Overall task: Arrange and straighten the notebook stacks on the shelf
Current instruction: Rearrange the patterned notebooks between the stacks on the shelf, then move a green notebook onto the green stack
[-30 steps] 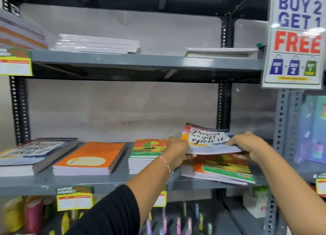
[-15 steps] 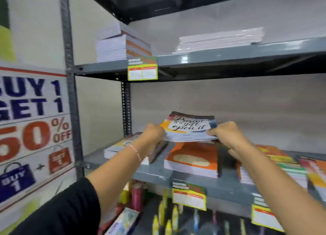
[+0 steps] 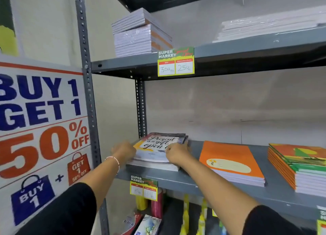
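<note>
I have both hands on the leftmost stack (image 3: 155,153) of the middle shelf (image 3: 229,190), the one topped by the notebook with the script cover (image 3: 155,143). My left hand (image 3: 124,151) is against the stack's left edge, blurred, so I cannot tell whether its fingers are spread or curled. My right hand (image 3: 177,153) lies on the top cover near its right front corner, fingers bent down over the edge, pressing rather than pinching, as far as I can judge.

The stack sits hard by the rear upright (image 3: 141,107), with its long axis running back toward the wall. The upper notebooks look fanned slightly to the right of those beneath. Since the two hands bracket the stack across its short axis, I judge the next move to be a squeeze inward from both sides; the right hand is on the overhanging side, so it would do most of the pushing.

The orange stack (image 3: 232,162) lies just beside it to the right, apart from it, and the striped stack (image 3: 299,164) is further right.
</note>
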